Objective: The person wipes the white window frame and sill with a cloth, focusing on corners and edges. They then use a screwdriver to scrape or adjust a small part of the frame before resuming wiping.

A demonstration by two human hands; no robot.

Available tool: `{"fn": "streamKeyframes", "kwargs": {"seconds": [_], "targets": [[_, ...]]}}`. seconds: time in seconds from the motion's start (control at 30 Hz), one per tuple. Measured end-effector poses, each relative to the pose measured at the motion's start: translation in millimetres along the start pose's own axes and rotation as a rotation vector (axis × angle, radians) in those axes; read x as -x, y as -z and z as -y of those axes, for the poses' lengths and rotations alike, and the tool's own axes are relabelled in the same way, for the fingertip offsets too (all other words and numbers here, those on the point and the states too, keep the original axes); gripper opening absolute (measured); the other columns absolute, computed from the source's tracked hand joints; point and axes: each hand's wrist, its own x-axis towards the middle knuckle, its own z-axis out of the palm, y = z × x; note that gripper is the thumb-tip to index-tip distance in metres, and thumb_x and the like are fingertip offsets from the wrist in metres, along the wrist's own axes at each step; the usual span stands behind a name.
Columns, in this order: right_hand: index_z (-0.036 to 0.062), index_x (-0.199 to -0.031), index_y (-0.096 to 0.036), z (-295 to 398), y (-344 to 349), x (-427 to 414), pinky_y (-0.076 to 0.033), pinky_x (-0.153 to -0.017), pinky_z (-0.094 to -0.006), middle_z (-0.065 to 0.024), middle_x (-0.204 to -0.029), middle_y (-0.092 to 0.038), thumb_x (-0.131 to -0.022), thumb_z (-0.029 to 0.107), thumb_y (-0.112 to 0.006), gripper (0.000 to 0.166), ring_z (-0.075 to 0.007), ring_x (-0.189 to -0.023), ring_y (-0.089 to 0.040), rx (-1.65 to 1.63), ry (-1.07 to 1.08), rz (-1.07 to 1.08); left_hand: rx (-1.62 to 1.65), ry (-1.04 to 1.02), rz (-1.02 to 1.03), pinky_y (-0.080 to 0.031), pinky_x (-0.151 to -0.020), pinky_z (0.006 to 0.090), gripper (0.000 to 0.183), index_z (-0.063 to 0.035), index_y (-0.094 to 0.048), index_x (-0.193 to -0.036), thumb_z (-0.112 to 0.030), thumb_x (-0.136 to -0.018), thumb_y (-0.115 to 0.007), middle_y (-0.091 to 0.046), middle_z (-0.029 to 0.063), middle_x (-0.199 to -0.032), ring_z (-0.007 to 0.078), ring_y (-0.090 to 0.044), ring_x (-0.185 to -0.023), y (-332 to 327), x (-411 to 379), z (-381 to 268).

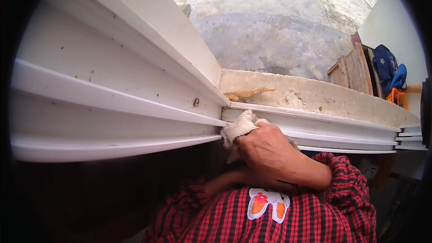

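Observation:
My right hand grips a crumpled, off-white terry cloth with the fingers curled into it. The cloth sits in the corner where the white bottom track of a sliding window meets the white side frame. Part of the cloth hangs over the inner edge of the frame. My left hand is in shadow under my right wrist, close to my body. Its fingers are mostly hidden, so what it holds cannot be made out.
Raised rails run along both frame parts, with dark specks on the side frame. Beyond the track lies a stained outer sill with a brownish streak. Outside are a concrete floor, a wooden crate and a blue backpack.

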Motion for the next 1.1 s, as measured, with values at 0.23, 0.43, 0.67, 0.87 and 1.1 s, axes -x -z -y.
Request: {"fn": "streamKeyframes", "kwargs": {"seconds": [0.23, 0.43, 0.67, 0.87, 1.1], "targets": [[-0.0065, -0.125, -0.046, -40.2, 56.9, 69.0, -0.043, -0.093, -0.0323, -0.0149, -0.117, -0.058, -0.087, 0.0, -0.051, 0.038, -0.0204, -0.109, -0.055, -1.004, -0.144, -0.452, -0.102, 0.238, 0.349, -0.039, -0.096, 0.0279, 0.057, 0.0021, -0.049, -0.122, -0.042, -0.086, -0.058, -0.056, 0.0152, -0.118, 0.0215, -0.052, -0.111, 4.6, -16.9, 10.5], [0.001, -0.114, -0.053, -22.4, 24.3, 27.3, -0.045, -0.083, -0.0382, -0.0175, -0.104, -0.055, -0.08, 0.006, -0.057, 0.035, -0.0361, -0.097, -0.054, -0.362, -0.041, -0.158, 0.139, -0.066, 0.259, -0.038, -0.098, 0.0313, 0.054, 0.001, -0.049, -0.122, -0.038, -0.086, -0.06, -0.054, 0.0164, -0.121, 0.023, -0.05, -0.114, 2.2, -9.1, 8.3], [0.004, -0.087, -0.062, -15.0, -12.2, -25.6, -0.039, -0.074, -0.0328, -0.0114, -0.091, -0.05, -0.08, 0.034, -0.06, 0.031, -0.0234, -0.088, -0.049, 0.472, 0.144, -0.092, -0.009, 0.082, 0.011, -0.034, -0.101, 0.0331, 0.058, 0.0007, -0.042, -0.129, -0.03, -0.084, -0.063, -0.05, 0.0159, -0.125, 0.0233, -0.044, -0.12, 7.4, 9.1, 15.9], [0.0053, -0.081, -0.064, -17.3, 3.1, -25.0, -0.04, -0.066, -0.0325, -0.0102, -0.078, -0.053, -0.08, 0.044, -0.057, 0.039, -0.0216, -0.075, -0.053, 0.699, 0.11, 0.111, 0.221, 0.085, -0.126, -0.031, -0.103, 0.0344, 0.062, 0.0009, -0.037, -0.132, -0.025, -0.083, -0.065, -0.045, 0.0156, -0.132, 0.0235, -0.039, -0.124, -4.0, 20.0, 34.8], [0.003, -0.078, -0.064, -17.6, 2.7, -28.4, -0.045, -0.049, -0.0363, -0.015, -0.067, -0.057, -0.085, 0.027, -0.053, 0.027, -0.0255, -0.06, -0.059, 0.562, 0.036, 0.249, 0.118, 0.0, -0.097, -0.032, -0.102, 0.0348, 0.062, 0.0015, -0.039, -0.131, -0.026, -0.082, -0.066, -0.047, 0.0179, -0.129, 0.0232, -0.042, -0.122, 1.2, 17.8, 26.1]]}}
